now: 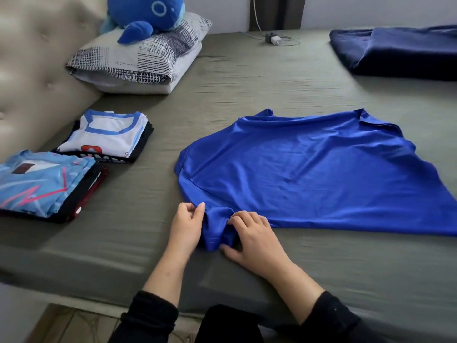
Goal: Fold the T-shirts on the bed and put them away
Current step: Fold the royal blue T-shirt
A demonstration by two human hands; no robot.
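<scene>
A shiny blue T-shirt [309, 169] lies spread across the olive green bed [247, 82], its near sleeve bunched at the bed's front edge. My left hand [188, 224] pinches that sleeve from the left side. My right hand [252, 236] grips the same sleeve from the right, fingers curled into the fabric. Two stacks of folded shirts sit at the left: one topped by a white and light-blue shirt [108, 134], one topped by a light-blue patterned shirt [42, 181].
A patterned pillow [138, 60] with a blue plush toy [148, 13] lies at the back left against the padded headboard [32, 70]. A dark navy folded blanket [400, 50] lies back right. A charger and cable [274, 39] rest at the far edge.
</scene>
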